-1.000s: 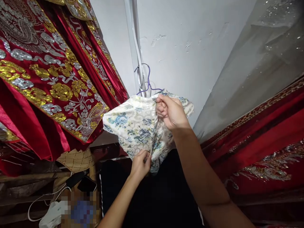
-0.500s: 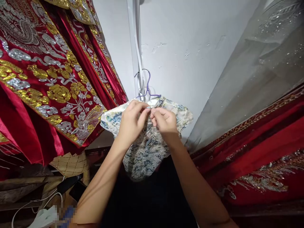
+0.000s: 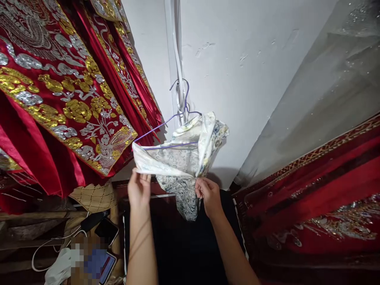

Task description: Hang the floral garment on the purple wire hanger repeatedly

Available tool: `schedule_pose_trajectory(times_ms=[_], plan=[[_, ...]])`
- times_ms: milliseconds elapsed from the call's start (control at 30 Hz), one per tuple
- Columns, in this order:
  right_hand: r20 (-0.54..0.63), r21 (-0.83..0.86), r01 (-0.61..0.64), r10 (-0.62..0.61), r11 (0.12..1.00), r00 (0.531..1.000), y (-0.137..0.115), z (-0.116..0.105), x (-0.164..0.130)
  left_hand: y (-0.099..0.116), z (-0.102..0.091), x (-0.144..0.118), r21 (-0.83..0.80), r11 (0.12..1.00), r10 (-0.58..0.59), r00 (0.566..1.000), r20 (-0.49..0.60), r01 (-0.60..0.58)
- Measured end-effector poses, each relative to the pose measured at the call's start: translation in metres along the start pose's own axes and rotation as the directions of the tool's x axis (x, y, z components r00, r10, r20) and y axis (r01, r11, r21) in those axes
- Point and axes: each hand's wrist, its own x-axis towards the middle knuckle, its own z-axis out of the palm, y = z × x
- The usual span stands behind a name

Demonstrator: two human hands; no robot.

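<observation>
Hanging crumpled on a purple hanger (image 3: 166, 122), the pale blue-floral garment (image 3: 184, 158) gapes open.

White plastered wall (image 3: 237, 59), scuffed and chipped, directly behind and above the grip, with pale vertical strip (image 3: 175, 47) running up it. Red satin hangings (image 3: 59, 99) with gold and silver embroidery to upper left; grey translucent sheet (image 3: 311, 99) and further red embroidered cloth (image 3: 311, 190) to right. Wooden shelf (image 3: 35, 221) with white cable (image 3: 44, 249) at lower left. Dark area below.
</observation>
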Motion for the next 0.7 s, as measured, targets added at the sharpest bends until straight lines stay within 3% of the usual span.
schedule_pose_trajectory(times_ms=[67, 133, 300, 400, 500, 567, 633, 700], plan=[[0.028, -0.035, -0.024, 0.025, 0.999, 0.999, 0.001, -0.007, -0.004, -0.027, -0.001, -0.022, 0.039, 0.998, -0.047, 0.999, -0.002, 0.048], [0.052, -0.127, -0.011, 0.017, 0.992, 0.998, -0.001, -0.017, -0.005, -0.040, 0.007, -0.038, 0.084, 0.994, -0.074, 0.996, 0.040, 0.070], [0.001, -0.274, 0.131, -0.136, 0.953, 0.991, -0.020, -0.021, -0.007, -0.027, 0.042, -0.067, 0.078, 0.996, 0.013, 0.977, 0.214, -0.031], [0.212, -0.123, 0.028, -0.001, 0.992, 0.977, -0.029, -0.007, -0.012, -0.018, 0.062, -0.092, 0.261, 0.956, 0.021, 0.917, 0.400, -0.135], [0.481, -0.015, -0.076, 0.074, 0.997, 0.873, -0.034, 0.007, -0.016, -0.013, 0.070, -0.105, 0.405, 0.866, 0.076, 0.877, 0.474, -0.294], [0.577, -0.068, -0.006, 0.044, 0.998, 0.816, -0.038, 0.010, -0.015, -0.009, 0.067, -0.100, 0.457, 0.808, 0.137, 0.873, 0.468, -0.372], [0.622, -0.228, 0.133, 0.039, 0.965, 0.782, -0.044, 0.010, -0.010, -0.004, 0.059, -0.087, 0.507, 0.752, 0.155, 0.860, 0.486, -0.422], [0.623, -0.378, 0.301, 0.000, 0.875, 0.782, -0.053, 0.006, 0.003, 0.000, 0.049, -0.074, 0.556, 0.725, 0.047, 0.835, 0.549, -0.406]])
